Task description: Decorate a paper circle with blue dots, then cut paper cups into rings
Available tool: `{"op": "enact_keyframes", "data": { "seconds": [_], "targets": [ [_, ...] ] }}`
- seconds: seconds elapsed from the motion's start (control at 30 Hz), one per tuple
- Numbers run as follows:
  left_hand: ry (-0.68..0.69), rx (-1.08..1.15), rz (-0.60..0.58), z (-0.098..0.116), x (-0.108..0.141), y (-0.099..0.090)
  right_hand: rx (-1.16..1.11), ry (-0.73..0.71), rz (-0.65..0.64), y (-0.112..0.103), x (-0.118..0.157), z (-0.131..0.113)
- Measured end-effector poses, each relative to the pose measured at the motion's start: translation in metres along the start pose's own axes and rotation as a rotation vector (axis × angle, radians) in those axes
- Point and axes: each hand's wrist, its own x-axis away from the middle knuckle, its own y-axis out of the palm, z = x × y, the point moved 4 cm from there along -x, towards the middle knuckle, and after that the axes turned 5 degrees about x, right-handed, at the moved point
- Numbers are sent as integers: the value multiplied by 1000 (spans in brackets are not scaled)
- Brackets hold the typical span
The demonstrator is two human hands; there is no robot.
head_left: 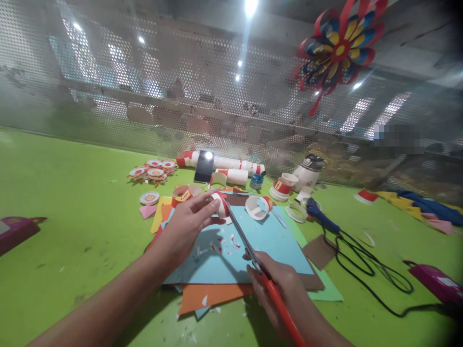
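My left hand (193, 224) grips a small red and white paper cup piece (221, 204) above a stack of paper. Red-handled scissors (277, 303) are in my right hand (273, 277), their long blades pointing up and left, with the tips at the cup piece. Under both hands lies a light blue sheet (267, 250) with red and white paper scraps (220, 245) scattered on it. A white cup ring (256, 208) with a red patch rests at the sheet's far edge.
Behind the paper are a phone (204, 166), white paper rolls (235, 177), a blue bottle (257, 180) and cups (282, 188). A blue glue gun (321, 215) with a black cord lies right. Round paper pieces (155, 171) sit left. A paper flower (340, 48) hangs above.
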Motion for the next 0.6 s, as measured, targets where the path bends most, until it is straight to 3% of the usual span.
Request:
{"op": "enact_keyframes", "data": {
  "seconds": [0.23,0.6],
  "targets": [
    [39,-65,22,2,1,-4,53,-65,-49,-9,-3,-5],
    [99,-243,61,7,4,0,128,-153,10,-21,-2,-8]
  ]
}}
